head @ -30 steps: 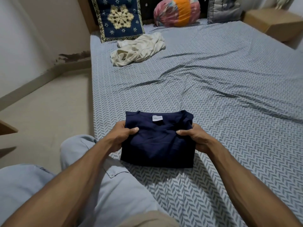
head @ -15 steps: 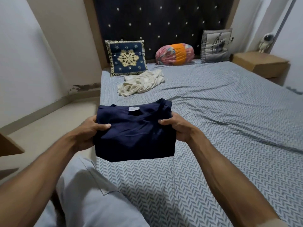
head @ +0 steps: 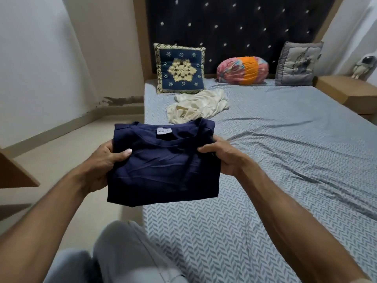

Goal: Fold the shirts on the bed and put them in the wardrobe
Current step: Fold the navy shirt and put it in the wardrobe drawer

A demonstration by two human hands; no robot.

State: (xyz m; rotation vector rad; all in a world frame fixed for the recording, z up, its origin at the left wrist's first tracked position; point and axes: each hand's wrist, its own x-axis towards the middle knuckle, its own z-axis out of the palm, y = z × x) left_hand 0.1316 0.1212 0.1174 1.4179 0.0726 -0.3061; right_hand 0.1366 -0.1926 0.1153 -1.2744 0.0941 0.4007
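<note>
A folded navy blue shirt (head: pixel 163 166) with a white neck label is held in the air over the bed's left edge. My left hand (head: pixel 106 160) grips its left side, thumb on top. My right hand (head: pixel 222 158) grips its right side the same way. A cream shirt (head: pixel 197 106) lies crumpled and unfolded on the bed (head: pixel 285 160), near the pillows at the far left. The wardrobe is not in view.
Three cushions lean on the dark headboard: a blue patterned one (head: pixel 180 71), a pink-orange bolster (head: pixel 242 70), a grey one (head: pixel 295 64). A wooden nightstand (head: pixel 350 92) stands at the right. Beige floor (head: pixel 67 144) runs left of the bed; a wooden edge (head: pixel 14 172) juts in there.
Both hands lifted the folded navy shirt off the bed and carried it slightly left and up. The view tilted up, so the headboard shows.
</note>
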